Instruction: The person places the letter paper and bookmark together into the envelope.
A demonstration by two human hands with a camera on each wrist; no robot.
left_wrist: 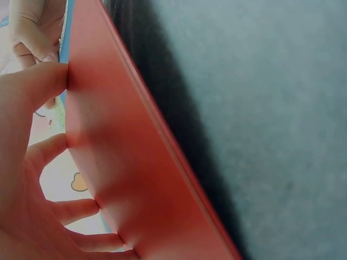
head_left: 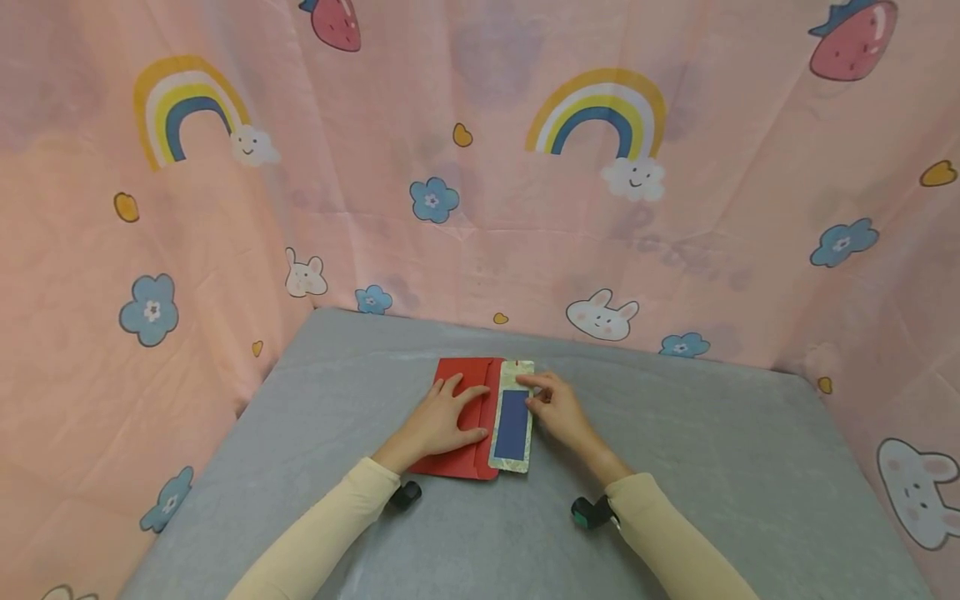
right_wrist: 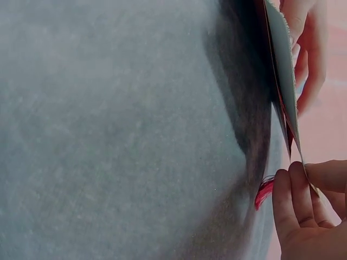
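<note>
A red paper envelope lies on the grey cloth. My left hand rests on it with fingers spread and fairly straight; the left wrist view shows those fingertips touching its red face. At the envelope's right edge is a narrow pale-green bookmark with a dark blue panel. My right hand pinches the bookmark's right edge near the top, thumb on one side and fingers on the other in the right wrist view. A red tassel hangs beside those fingers. Whether the bookmark's left edge sits inside the envelope, I cannot tell.
Grey cloth covers the table. Pink printed curtains hang behind it and along both sides. Dark wrist-worn devices, one at the left wrist and one at the right wrist, jut out below the sleeves.
</note>
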